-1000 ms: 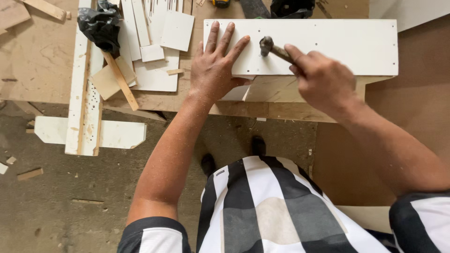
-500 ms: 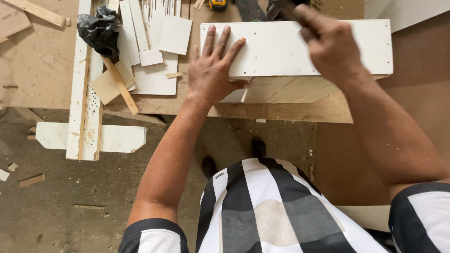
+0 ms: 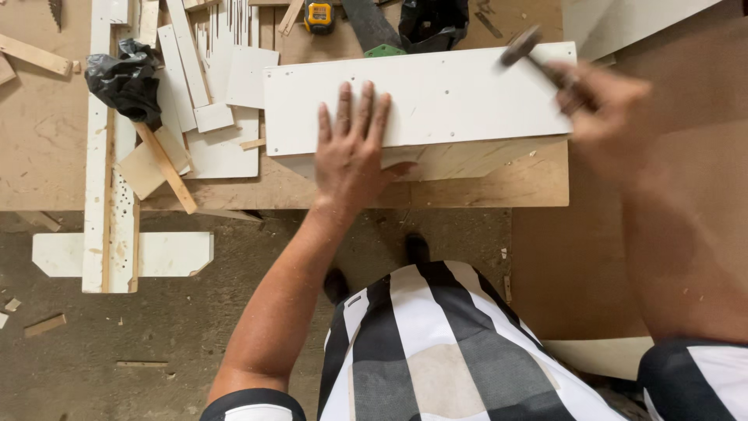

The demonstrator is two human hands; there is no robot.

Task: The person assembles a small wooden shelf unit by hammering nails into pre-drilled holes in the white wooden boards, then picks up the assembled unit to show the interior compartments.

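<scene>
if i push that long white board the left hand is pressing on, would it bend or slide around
The white board looks like a flat rigid panel, so probably stiff. Its smooth face may slide easily on the piece beneath once the left hand lifts. Long and thin, it is likely light.

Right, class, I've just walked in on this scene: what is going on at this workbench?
A person in a striped shirt leans over a workbench. The left hand lies flat, fingers spread, on a white board that sits on a wooden piece. The right hand, blurred, grips a hammer with its head over the board's far right corner. Off-cuts and a tape measure lie beside it.
</scene>
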